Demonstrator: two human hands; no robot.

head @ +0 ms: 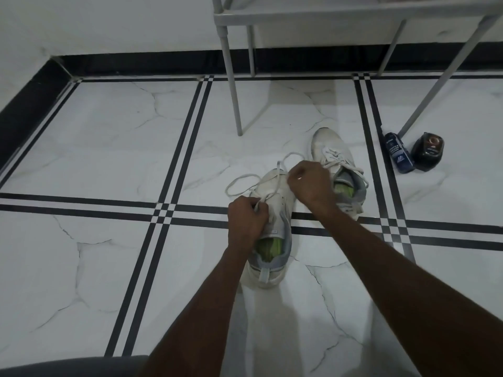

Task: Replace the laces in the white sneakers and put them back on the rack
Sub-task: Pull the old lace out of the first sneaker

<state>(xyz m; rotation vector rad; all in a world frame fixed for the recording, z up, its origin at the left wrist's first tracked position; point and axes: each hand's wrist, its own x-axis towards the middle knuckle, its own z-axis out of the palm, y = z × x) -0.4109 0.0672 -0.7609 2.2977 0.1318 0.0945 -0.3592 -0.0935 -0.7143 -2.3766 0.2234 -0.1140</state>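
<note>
While both fists curl, left hand and right hand pinch lace.

The light is dim, cool and bluish, and flat across the floor. Soft shadows fall toward the camera under the near sneaker and beside the rack legs. The tiles give a faint sheen without hard glare. Wide-angle distortion bends the tile lines and skirting near the edges. Detail is slightly soft, smeared on the forearms and bottom corners.
</note>
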